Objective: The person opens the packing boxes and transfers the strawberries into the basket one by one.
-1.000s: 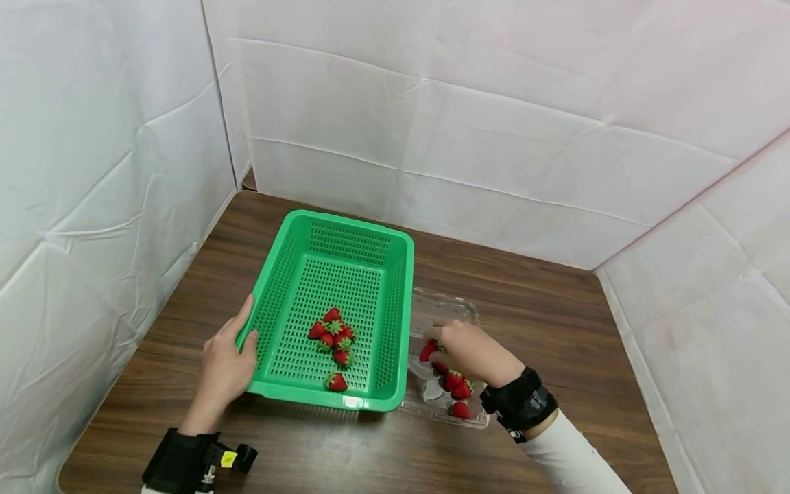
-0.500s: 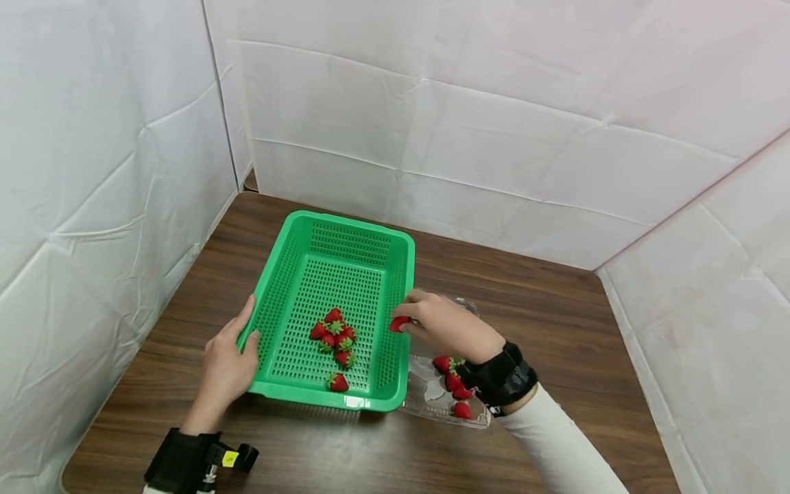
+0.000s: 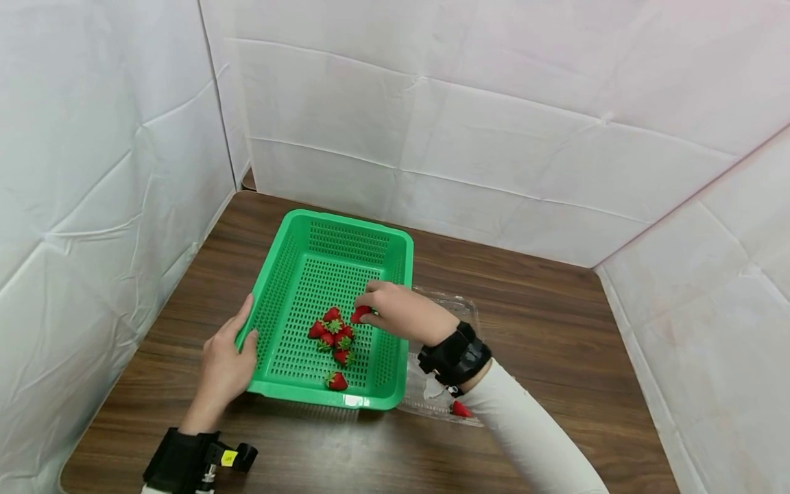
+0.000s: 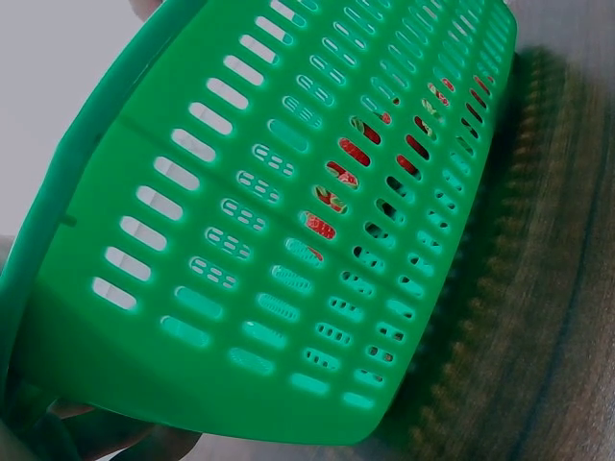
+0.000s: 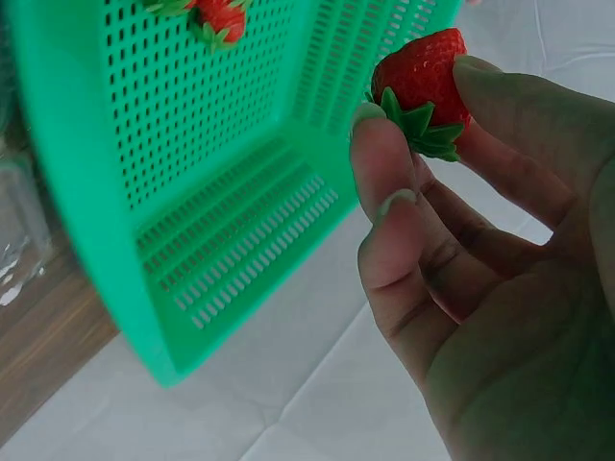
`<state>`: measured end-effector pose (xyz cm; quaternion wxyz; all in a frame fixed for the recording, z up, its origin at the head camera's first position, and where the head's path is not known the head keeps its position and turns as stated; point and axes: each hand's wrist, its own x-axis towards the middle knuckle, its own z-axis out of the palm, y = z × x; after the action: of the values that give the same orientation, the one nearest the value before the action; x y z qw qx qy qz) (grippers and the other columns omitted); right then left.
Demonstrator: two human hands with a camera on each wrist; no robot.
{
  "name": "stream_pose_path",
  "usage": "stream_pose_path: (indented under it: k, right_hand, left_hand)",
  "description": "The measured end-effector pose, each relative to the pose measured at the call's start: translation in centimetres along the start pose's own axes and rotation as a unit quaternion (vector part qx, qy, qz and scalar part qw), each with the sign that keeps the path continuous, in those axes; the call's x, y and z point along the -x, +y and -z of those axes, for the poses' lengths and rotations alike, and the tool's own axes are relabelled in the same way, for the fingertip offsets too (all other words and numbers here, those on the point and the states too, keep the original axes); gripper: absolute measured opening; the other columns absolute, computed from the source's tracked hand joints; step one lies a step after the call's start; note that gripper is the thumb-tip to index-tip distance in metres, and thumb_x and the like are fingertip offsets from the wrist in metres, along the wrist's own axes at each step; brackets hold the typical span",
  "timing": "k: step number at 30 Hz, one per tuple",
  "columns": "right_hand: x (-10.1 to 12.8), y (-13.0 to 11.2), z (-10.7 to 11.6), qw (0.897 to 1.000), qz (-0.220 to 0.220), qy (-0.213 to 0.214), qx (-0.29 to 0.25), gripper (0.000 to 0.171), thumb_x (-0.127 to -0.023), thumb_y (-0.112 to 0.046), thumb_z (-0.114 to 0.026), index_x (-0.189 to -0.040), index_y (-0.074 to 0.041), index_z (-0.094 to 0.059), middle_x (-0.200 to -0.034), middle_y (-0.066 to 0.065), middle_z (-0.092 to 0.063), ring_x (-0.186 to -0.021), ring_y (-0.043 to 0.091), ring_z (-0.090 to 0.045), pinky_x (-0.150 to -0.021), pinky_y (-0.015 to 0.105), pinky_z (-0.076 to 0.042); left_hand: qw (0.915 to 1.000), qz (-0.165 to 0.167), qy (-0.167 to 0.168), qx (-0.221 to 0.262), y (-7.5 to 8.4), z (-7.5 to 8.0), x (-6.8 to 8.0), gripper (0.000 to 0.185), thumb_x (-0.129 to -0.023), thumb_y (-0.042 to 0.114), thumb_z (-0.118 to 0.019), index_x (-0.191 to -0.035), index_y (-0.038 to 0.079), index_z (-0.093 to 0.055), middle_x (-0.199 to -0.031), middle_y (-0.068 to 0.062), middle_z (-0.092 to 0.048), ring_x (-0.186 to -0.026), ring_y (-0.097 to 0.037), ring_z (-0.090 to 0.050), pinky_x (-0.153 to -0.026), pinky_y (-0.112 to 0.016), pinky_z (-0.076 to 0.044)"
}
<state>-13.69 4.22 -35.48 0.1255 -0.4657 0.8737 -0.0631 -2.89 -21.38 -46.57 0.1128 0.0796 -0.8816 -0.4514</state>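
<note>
Your right hand (image 3: 395,312) pinches a strawberry (image 3: 360,314) over the green basket (image 3: 376,240), six berries (image 3: 333,336) already inside, one berry showing in the clear tray (image 3: 459,305) at four o'clock, while your left hand (image 3: 225,363) grips the rim.

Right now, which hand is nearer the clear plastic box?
The right hand: it holds a strawberry over the green basket, beside the clear plastic box. The left hand grips the basket's far side.

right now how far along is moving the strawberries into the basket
Roughly half done. A cluster of strawberries already lies in the green basket. The right hand pinches one more strawberry over the basket; the left hand holds the rim. At least one berry shows in the clear tray; the arm hides the rest.
</note>
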Motion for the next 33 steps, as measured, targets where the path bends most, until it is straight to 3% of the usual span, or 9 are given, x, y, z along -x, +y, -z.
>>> stream_pose_path:
  k: [5,11,18,22,26,30,33]
  right_hand:
    - [-1.5,-0.5,-0.3,1.0,0.0,-0.018,0.007,0.015,-0.097,-0.017,-0.06,-0.107,-0.011,-0.069,-0.098,0.004,-0.061,-0.086,0.013,-0.054,-0.076,0.024,-0.046]
    - [-3.5,-1.1,-0.9,0.999,0.008,-0.047,0.013,0.015,-0.099,-0.017,-0.057,-0.1,-0.01,-0.069,-0.092,0.004,-0.06,-0.079,0.013,-0.046,-0.071,0.025,-0.037]
    - [-5.3,-1.7,-1.7,0.996,-0.006,-0.082,0.017,0.012,-0.095,-0.019,-0.062,-0.103,-0.012,-0.069,-0.099,0.002,-0.062,-0.086,0.011,-0.053,-0.074,0.022,-0.043]
    - [-6.0,-2.0,-2.0,0.995,-0.014,-0.097,0.016,0.003,-0.092,-0.015,-0.067,-0.093,-0.013,-0.065,-0.088,-0.001,-0.059,-0.079,0.01,-0.049,-0.069,0.02,-0.04]
    - [-6.5,-2.2,-2.3,0.992,-0.025,-0.118,0.027,0.008,-0.092,-0.013,-0.066,-0.09,-0.014,-0.058,-0.078,-0.004,-0.051,-0.071,0.009,-0.043,-0.064,0.02,-0.036]
    - [-6.7,-2.2,-2.8,0.989,-0.037,-0.141,0.039,0.004,-0.094,-0.013,-0.064,-0.097,-0.013,-0.061,-0.078,-0.004,-0.05,-0.068,0.008,-0.043,-0.062,0.021,-0.034]
    - [-6.8,-2.4,-3.2,0.986,-0.041,-0.151,0.052,0.013,-0.093,-0.015,-0.065,-0.106,-0.012,-0.065,-0.084,-0.003,-0.059,-0.071,0.008,-0.05,-0.063,0.021,-0.037]
  left_hand:
    - [1.0,0.002,-0.004,0.008,-0.1,0.0,0.0,0.061,-0.098,0.002,-0.049,-0.153,0.018,-0.03,-0.146,-0.03,-0.042,-0.126,-0.049,-0.046,-0.093,-0.063,-0.042]
    - [1.0,-0.001,0.007,0.004,-0.2,0.2,0.1,0.061,-0.097,0.0,-0.05,-0.153,0.017,-0.031,-0.144,-0.03,-0.043,-0.125,-0.05,-0.047,-0.09,-0.062,-0.043]
    - [1.0,0.003,-0.001,0.006,0.0,0.2,0.1,0.061,-0.097,0.001,-0.049,-0.153,0.019,-0.03,-0.145,-0.03,-0.042,-0.127,-0.05,-0.045,-0.093,-0.064,-0.041]
    - [1.0,0.002,-0.001,0.002,-0.1,0.0,0.1,0.061,-0.097,0.002,-0.049,-0.153,0.018,-0.03,-0.145,-0.03,-0.043,-0.127,-0.05,-0.046,-0.092,-0.064,-0.041]
    - [1.0,0.003,0.0,0.004,-0.1,0.0,0.1,0.062,-0.097,0.001,-0.049,-0.153,0.018,-0.03,-0.145,-0.03,-0.043,-0.128,-0.05,-0.045,-0.095,-0.065,-0.039]
    - [1.0,0.0,0.002,0.006,-0.2,-0.1,0.1,0.062,-0.097,0.001,-0.05,-0.153,0.017,-0.03,-0.144,-0.031,-0.043,-0.127,-0.05,-0.045,-0.094,-0.066,-0.04]
    - [1.0,-0.003,0.002,0.004,-0.3,-0.1,0.1,0.061,-0.097,0.001,-0.049,-0.153,0.017,-0.031,-0.144,-0.03,-0.043,-0.125,-0.05,-0.047,-0.091,-0.064,-0.042]
